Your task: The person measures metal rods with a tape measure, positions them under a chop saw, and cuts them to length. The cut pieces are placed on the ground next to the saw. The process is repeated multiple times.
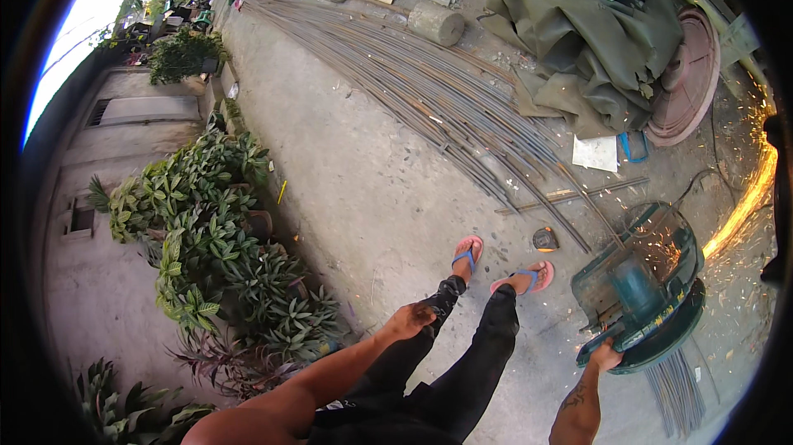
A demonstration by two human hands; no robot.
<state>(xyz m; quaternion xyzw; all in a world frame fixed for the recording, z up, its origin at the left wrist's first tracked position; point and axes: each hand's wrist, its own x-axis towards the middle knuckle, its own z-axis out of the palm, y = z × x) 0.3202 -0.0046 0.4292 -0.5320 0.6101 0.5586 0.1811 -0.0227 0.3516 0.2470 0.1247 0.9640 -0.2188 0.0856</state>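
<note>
My left hand [407, 321] is closed over my left leg near the knee, with dark, unclear detail at its fingertips. My right hand [605, 354] grips the handle of a green chop saw [636, 288] at the lower right. A long steel bar [603, 226] runs into the saw from the pile of rods [396, 90]. A bright stream of sparks [739, 214] sprays from the saw's right side. A small dark tape measure [545, 238] lies by my right foot. A bundle of short rods [673, 395] lies beneath the saw.
Potted plants [215, 197] line a concrete wall [83, 296] on the left. At the top right are a dark tarp [578, 48], a round pinkish lid [686, 81] and a white tile [595, 153]. A power cord [706, 172] runs near the saw. A concrete cylinder [435, 28] stands beyond the rods.
</note>
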